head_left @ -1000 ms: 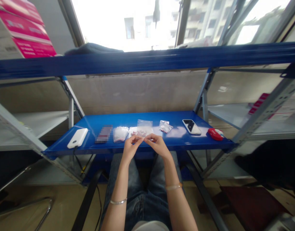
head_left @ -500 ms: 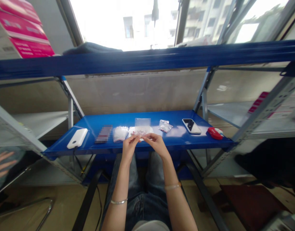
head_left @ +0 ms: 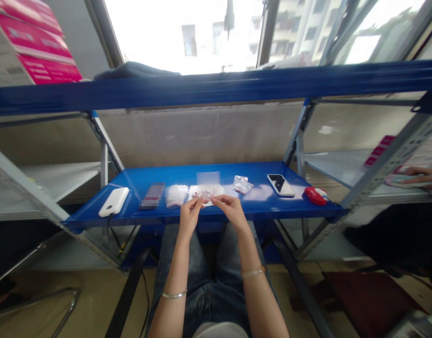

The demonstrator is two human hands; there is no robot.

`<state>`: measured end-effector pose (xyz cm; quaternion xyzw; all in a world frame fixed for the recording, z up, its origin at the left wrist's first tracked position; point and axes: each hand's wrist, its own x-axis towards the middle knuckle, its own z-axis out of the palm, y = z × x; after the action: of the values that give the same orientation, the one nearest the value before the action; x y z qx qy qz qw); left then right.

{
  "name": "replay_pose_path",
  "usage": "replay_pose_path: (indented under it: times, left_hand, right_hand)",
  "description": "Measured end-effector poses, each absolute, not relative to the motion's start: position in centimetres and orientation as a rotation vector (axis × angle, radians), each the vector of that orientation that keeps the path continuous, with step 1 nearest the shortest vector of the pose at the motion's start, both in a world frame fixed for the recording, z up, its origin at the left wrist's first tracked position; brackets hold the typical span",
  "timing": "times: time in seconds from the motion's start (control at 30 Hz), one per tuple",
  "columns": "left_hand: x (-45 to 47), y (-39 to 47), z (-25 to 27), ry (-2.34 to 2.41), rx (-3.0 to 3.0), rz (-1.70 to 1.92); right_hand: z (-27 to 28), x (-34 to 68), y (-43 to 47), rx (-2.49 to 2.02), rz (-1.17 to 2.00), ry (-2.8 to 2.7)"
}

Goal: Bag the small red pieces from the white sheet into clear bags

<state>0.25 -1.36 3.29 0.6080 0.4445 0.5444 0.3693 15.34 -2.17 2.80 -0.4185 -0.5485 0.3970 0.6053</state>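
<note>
Both my hands are raised at the front edge of the blue shelf [head_left: 258, 206]. My left hand [head_left: 189, 215] and my right hand [head_left: 231, 210] pinch the lower corners of a small clear plastic bag [head_left: 208, 184] with tiny red pieces in it, held upright between them. Under it lies a white sheet [head_left: 193, 192] with more red pieces. A white packet [head_left: 176, 195] lies to the left, and another small bag with red pieces [head_left: 242, 184] to the right.
On the shelf are a white power bank [head_left: 113, 201] with a cable at left, a blurred dark item [head_left: 151, 195], a phone [head_left: 280, 184] and a red object [head_left: 315, 195] at right. Pink boxes [head_left: 29, 42] sit upper left. Another person's hand [head_left: 421, 176] rests on the right-hand shelf.
My hands have drawn slightly closer together with the bag still held. A person's hand seen at the far left half a second ago is gone; another hand now shows at the far right.
</note>
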Motion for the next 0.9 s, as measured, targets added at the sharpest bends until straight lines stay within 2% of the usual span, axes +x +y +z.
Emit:
replay_pose_path:
  times: [0.43,0.57,0.73,0.9]
  left_hand:
    - [-0.5,-0.8,2.5,1.231,1.437,1.465]
    - [-1.6,0.0,1.7,1.229,1.223,1.630]
    - [-3.9,2.1,0.0,1.251,1.044,1.840]
    - [-6.2,5.1,-0.9,1.506,1.172,1.881]
  right_hand:
    - [1.9,14.2,-1.2,-1.058,1.000,-1.275]
    - [0.6,11.5,0.5,-1.086,0.953,-1.257]
    - [0.2,7.4,2.5,-1.259,0.708,-1.407]
    - [1.6,4.6,3.9,-1.576,0.339,-1.648]
